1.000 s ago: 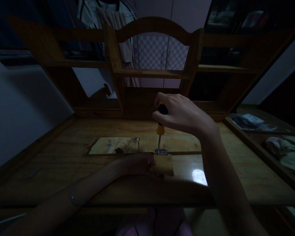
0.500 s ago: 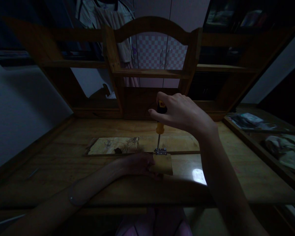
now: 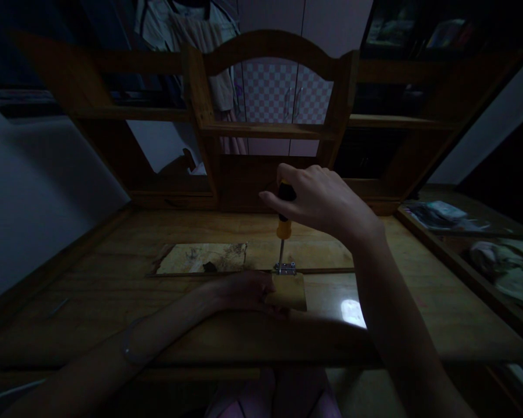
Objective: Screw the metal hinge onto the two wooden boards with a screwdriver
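My right hand (image 3: 320, 197) is closed round the black and yellow handle of a screwdriver (image 3: 283, 228), which stands nearly upright. Its tip meets a small metal hinge (image 3: 285, 268) at the far edge of a small wooden block (image 3: 289, 291). My left hand (image 3: 253, 291) grips that block from the left, low over the desk top; some of its fingers are hidden under the block. Just behind the hinge lies a long wooden board (image 3: 305, 253) with a torn, stained left part.
A wooden shelf unit (image 3: 268, 132) rises at the back of the desk (image 3: 91, 278). Plastic-wrapped things (image 3: 447, 212) and cloth (image 3: 503, 264) lie in side shelves to the right. A small thin metal piece (image 3: 58, 306) rests on the left. Light glares (image 3: 352, 312) off the front right.
My right thumb has shifted slightly to the left on the screwdriver handle. The left hand, block and hinge stay in place.
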The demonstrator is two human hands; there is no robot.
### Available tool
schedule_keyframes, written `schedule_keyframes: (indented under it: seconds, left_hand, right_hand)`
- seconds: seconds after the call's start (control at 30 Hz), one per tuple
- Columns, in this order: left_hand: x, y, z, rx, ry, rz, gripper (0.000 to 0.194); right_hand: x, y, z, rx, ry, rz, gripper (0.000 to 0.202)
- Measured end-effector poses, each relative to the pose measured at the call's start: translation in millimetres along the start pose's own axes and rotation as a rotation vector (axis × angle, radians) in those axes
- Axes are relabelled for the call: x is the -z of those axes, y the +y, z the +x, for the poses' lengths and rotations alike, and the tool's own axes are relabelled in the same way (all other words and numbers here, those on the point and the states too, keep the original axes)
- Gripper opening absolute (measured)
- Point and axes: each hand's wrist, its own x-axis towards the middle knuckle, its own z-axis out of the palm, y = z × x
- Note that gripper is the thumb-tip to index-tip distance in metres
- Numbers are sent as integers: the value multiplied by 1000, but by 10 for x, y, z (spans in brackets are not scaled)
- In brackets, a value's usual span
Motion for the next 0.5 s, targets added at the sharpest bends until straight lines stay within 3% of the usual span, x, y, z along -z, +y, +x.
schedule_keyframes:
  seconds: [0.17, 0.33, 0.5]
  left_hand:
    - [-11, 7, -10, -21, -43, 44, 29]
    - [14, 2, -7, -13, -38, 11, 22]
    - [63, -7, 27, 3, -11, 19, 23]
  right_hand:
    - [50, 5, -11, -34, -37, 73, 36]
    - [68, 9, 1, 34, -46, 203, 25]
    - [29, -26, 16, 60, -20, 116, 27]
